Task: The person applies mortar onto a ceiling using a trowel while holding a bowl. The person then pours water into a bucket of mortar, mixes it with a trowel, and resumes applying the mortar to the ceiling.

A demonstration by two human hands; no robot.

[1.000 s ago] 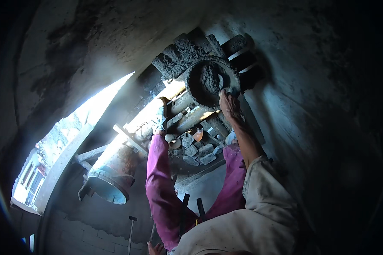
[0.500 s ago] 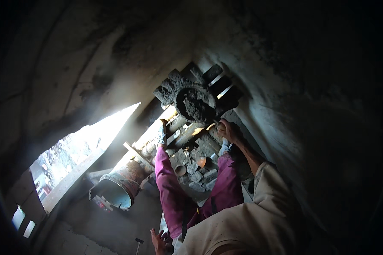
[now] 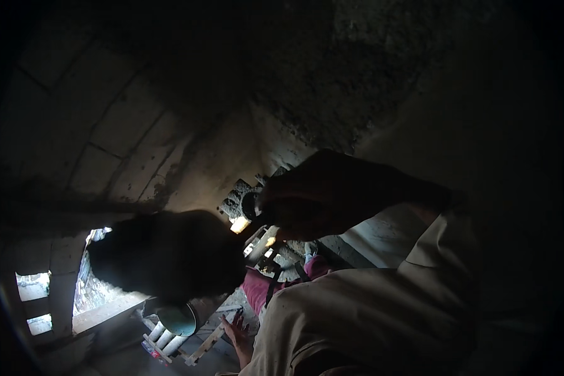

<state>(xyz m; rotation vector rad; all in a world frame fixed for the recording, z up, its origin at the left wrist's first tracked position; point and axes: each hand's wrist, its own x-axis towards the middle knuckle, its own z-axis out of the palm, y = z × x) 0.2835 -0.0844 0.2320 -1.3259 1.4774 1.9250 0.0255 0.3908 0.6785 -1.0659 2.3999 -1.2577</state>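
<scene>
My right hand is raised in shadow, gripping a trowel with a large dark lump of mortar on it. The lump fills the middle left and hides part of what lies below. Behind the hand, a round mortar pan shows partly, among coated boards. My left hand is low in the view, fingers apart and empty, beside a wooden bar. My pink-trousered legs stretch over the scaffold below.
A dim curved wall with block joints surrounds me, darker and rough higher up. A bright opening is at lower left. Near it are a cylindrical container and several pale rods.
My right hand has lifted the loaded trowel out of the pan, up and leftward. The view has swung toward the wall, so the pan and scaffold now appear smaller and lower.
</scene>
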